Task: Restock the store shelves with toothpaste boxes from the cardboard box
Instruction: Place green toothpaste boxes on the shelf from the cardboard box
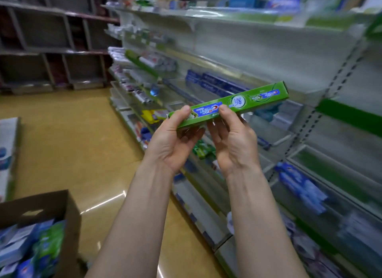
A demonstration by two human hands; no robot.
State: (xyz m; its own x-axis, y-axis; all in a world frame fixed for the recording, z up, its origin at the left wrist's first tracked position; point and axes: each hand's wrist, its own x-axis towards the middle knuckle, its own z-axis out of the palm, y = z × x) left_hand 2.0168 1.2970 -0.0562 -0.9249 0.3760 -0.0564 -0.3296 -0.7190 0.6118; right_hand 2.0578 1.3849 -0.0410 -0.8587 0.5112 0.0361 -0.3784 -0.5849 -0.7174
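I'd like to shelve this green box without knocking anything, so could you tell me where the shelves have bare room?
A bare shelf patch shows just left of the blue boxes, beyond the green toothpaste box. The mixed goods at the far end and the blue packs at lower right look crowded; blur hides the rest.

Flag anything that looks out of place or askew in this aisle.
One thing: the green toothpaste box, held by the left hand and right hand in front of the shelves, faces the camera upside down, its logo inverted, and slants up to the right. The shelf stock is too blurred to judge.
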